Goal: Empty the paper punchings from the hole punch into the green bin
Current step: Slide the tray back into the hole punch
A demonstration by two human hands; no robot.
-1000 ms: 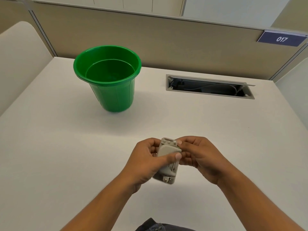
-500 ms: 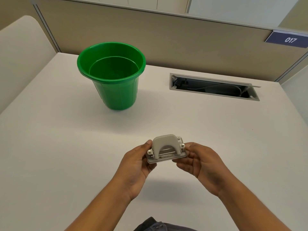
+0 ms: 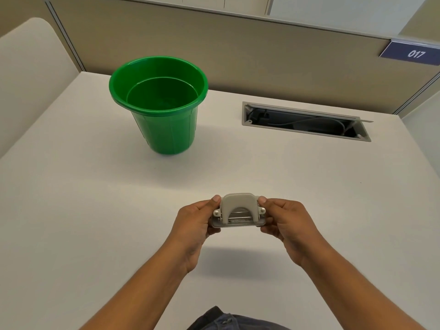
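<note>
A green bin (image 3: 164, 120) stood upright at the far left of the white desk (image 3: 83, 210), well apart from the grey hole punch (image 3: 238, 210) clamped near the person between left hand (image 3: 194, 225) and right hand (image 3: 288, 225).

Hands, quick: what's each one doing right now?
Left hand: closed on the left end of the hole punch, held above the desk.
Right hand: closed on the punch's right end.

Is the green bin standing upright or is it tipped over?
Upright. The green bin stands on its narrow base on the table, with its open rim facing up.
</note>
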